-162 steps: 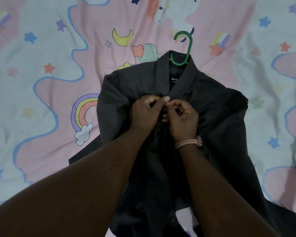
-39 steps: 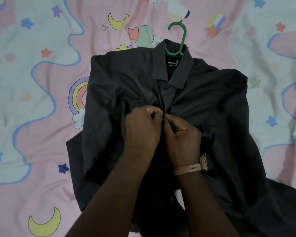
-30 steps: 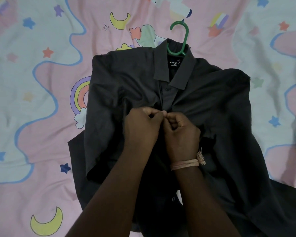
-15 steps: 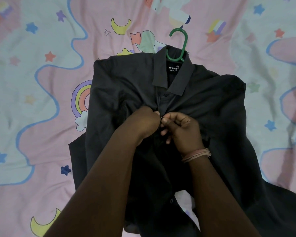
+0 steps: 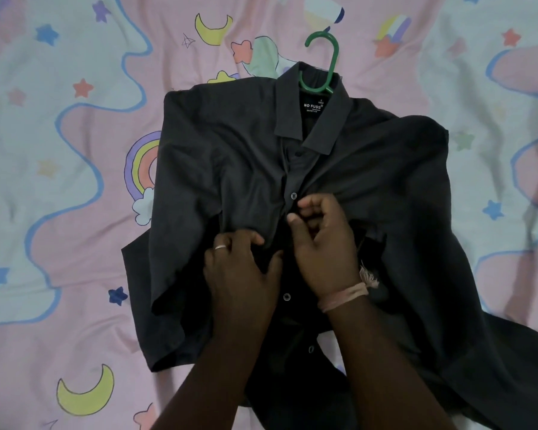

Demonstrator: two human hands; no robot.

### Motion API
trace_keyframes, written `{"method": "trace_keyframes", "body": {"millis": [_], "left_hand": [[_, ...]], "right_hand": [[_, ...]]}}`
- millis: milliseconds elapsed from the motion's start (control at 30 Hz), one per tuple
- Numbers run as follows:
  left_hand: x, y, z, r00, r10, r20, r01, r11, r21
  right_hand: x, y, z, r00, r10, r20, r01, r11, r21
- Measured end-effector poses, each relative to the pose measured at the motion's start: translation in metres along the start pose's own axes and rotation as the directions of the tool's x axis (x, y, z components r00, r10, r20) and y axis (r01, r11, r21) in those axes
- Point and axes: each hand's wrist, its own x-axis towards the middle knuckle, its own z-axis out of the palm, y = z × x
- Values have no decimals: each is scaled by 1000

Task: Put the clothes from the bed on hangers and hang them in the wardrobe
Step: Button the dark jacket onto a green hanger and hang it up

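Left hand [image 5: 243, 271] and right hand [image 5: 323, 240] pinch the shirt [image 5: 224, 169] placket.

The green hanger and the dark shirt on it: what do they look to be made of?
The green hanger looks like moulded plastic, smooth with a slight sheen. The dark shirt seems a thin woven fabric, matte, draping in soft folds; which fibre cannot be told. Its buttons look plastic.
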Motion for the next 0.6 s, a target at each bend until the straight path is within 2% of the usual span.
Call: {"method": "trace_keyframes", "body": {"millis": [67, 133, 233, 333, 367, 400, 467, 533, 600], "left_hand": [[5, -7, -11, 1000, 14, 25, -12, 997, -82], [12, -6, -24, 992, -106, 62, 114, 982, -150], [18, -6, -40, 954, -281, 104, 296, 937, -183], [25, -15, -55, 876, -424, 228, 482, 768, -423], [28, -18, -60, 850, -450, 274, 527, 703, -478], [31, -21, -65, 837, -461, 294, 547, 682, -485], [33, -27, -72, 853, -475, 218, 522, 748, -411], [32, -30, -79, 885, -465, 27, 446, 830, -334], [31, -31, -83, 931, -358, -75, 335, 916, -222]], "right_hand": [[-17, -3, 0, 997, -80, -4, 78, 986, -150], [-32, 0, 0, 995, -103, -5, 97, 949, -300], [-46, 6, 1, 995, -81, -66, 38, 870, -491], [-48, 1, 2, 989, -106, -104, 27, 817, -576], [-47, -4, 3, 992, -89, -89, 15, 785, -620], [-46, -7, 3, 996, -67, -62, 9, 749, -662], [-43, -10, 2, 999, -47, -5, 31, 726, -687], [-37, -13, -9, 1000, -27, 12, 29, 807, -590], [-32, -18, -30, 997, 70, 26, -50, 882, -468]]}}
